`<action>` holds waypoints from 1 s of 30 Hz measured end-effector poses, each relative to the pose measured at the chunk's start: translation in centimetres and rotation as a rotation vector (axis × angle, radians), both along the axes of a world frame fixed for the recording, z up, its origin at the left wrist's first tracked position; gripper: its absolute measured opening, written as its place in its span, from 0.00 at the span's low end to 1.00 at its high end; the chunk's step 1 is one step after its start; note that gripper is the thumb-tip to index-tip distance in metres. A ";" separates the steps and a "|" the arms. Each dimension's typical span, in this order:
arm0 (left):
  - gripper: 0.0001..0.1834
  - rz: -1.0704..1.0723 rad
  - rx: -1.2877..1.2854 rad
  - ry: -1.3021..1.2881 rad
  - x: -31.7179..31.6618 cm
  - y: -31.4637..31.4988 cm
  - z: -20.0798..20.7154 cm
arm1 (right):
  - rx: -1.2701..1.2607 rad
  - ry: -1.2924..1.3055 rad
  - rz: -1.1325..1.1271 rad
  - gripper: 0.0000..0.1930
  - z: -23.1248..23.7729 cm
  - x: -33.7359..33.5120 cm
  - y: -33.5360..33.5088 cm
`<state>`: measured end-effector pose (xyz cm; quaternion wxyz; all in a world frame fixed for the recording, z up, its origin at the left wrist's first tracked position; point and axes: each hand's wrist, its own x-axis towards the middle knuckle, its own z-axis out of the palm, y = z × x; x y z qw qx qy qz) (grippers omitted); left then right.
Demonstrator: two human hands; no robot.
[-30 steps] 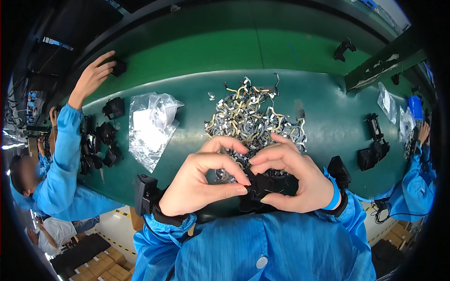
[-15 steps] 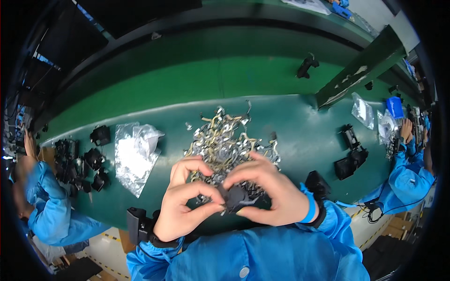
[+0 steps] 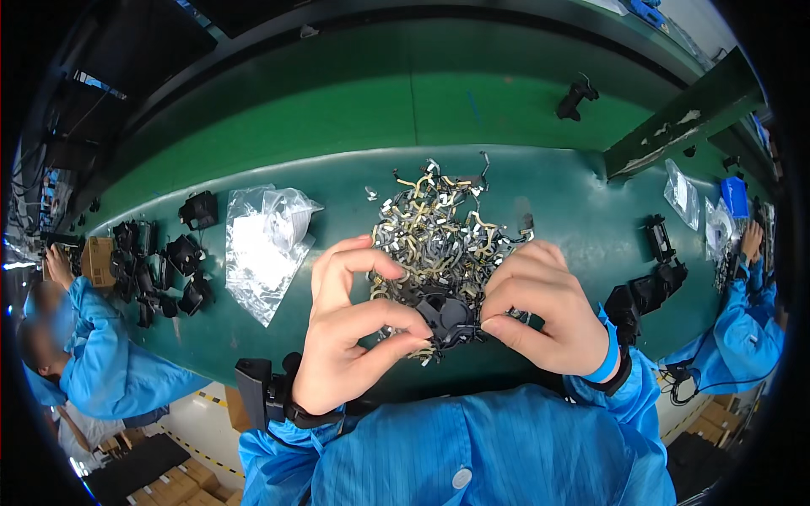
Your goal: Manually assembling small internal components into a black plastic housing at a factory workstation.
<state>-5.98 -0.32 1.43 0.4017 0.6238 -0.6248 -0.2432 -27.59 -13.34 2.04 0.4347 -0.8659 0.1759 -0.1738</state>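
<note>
A black molded plastic part (image 3: 447,317) with round hollows is held low over the near edge of a pile of short cables (image 3: 439,223), which have white connectors and yellow, grey and black leads. My left hand (image 3: 359,325) pinches the part's left edge between thumb and fingertips. At the part's right edge, my right hand (image 3: 548,312) has its thumb and index finger pressed together; whatever lies between those fingertips is too small to make out. Bands with black devices circle both wrists, and a blue strap (image 3: 606,358) is on the right one.
Clear plastic bags (image 3: 266,244) lie left of the pile, and black plastic parts (image 3: 160,261) cluster farther left. More black parts (image 3: 650,291) sit at the right. A green post (image 3: 683,118) rises at the back right. Co-workers in blue sleeves (image 3: 114,346) work at both sides.
The view has shifted. My right hand has moved away from my left, from gripping over the part to its right edge. The black part now shows its hollow side.
</note>
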 end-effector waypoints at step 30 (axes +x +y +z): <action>0.10 0.194 -0.091 0.468 -1.1 -0.7 -1.4 | 0.213 0.207 -0.018 0.21 1.1 3.2 -0.2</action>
